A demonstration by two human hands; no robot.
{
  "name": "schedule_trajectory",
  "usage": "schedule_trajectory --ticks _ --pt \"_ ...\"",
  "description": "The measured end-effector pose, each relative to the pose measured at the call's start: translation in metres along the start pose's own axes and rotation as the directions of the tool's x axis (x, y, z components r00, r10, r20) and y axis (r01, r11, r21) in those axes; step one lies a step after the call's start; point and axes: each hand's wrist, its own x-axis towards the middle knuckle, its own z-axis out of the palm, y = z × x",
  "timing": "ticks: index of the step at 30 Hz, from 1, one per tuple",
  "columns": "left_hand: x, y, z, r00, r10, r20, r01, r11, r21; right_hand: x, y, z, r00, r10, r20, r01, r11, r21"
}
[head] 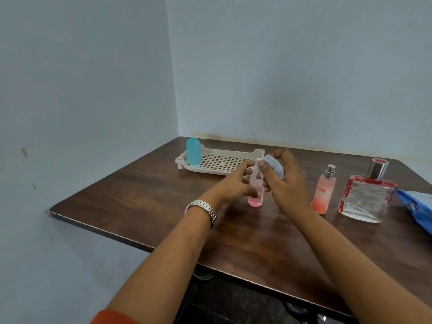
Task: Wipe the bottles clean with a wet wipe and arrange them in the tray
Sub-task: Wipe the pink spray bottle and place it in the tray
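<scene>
A small clear bottle with pink liquid (255, 200) stands upright on the table, and my left hand (231, 183) grips its middle. My right hand (284, 181) pinches a white wet wipe (274, 166) against the bottle's top. A blue bottle (193, 151) stands in the left end of the white perforated tray (224, 163) behind my hands. To the right stand a pink spray bottle (323, 191) and a large square clear bottle with red trim (367, 195).
A blue wipes pack (416, 206) lies at the table's right edge. The brown table (140, 197) sits in a corner, with walls at the left and back. Its front edge runs diagonally below my forearms. My left wrist wears a metal watch (203, 208).
</scene>
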Motion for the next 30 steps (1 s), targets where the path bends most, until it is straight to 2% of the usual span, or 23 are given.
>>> schedule_trajectory --ticks 5,11,14,19,22,27,30 --pt "0.007 -0.007 0.015 1.0 -0.002 -0.029 -0.001 0.996 -0.094 0.004 0.008 -0.001 0.999 -0.024 -0.049 0.022 0.999 -0.025" --pt "0.01 -0.015 0.006 0.981 -0.045 -0.188 0.021 0.992 -0.126 0.02 0.01 0.003 0.989 -0.061 -0.138 0.054 0.997 -0.051" --pt "0.006 -0.014 -0.002 0.964 -0.113 -0.242 0.042 0.959 -0.281 0.016 0.018 0.004 0.992 -0.002 -0.124 -0.006 0.998 -0.06" --pt "-0.008 -0.008 0.002 0.964 -0.148 -0.222 -0.003 0.826 -0.563 0.005 0.019 0.01 0.994 0.111 -0.021 -0.111 0.994 -0.002" --pt "-0.022 -0.005 0.007 0.956 -0.194 -0.219 -0.029 0.68 -0.732 -0.002 0.018 0.016 0.985 0.149 0.083 -0.149 0.989 -0.001" --pt "-0.036 -0.013 0.017 0.929 -0.319 -0.19 0.0 0.51 -0.86 -0.011 0.019 0.021 0.956 0.196 0.219 -0.202 0.979 0.007" --pt "-0.035 -0.008 0.018 0.917 -0.36 -0.171 -0.011 0.408 -0.913 -0.016 0.019 0.022 0.942 0.155 0.299 -0.143 0.988 -0.062"
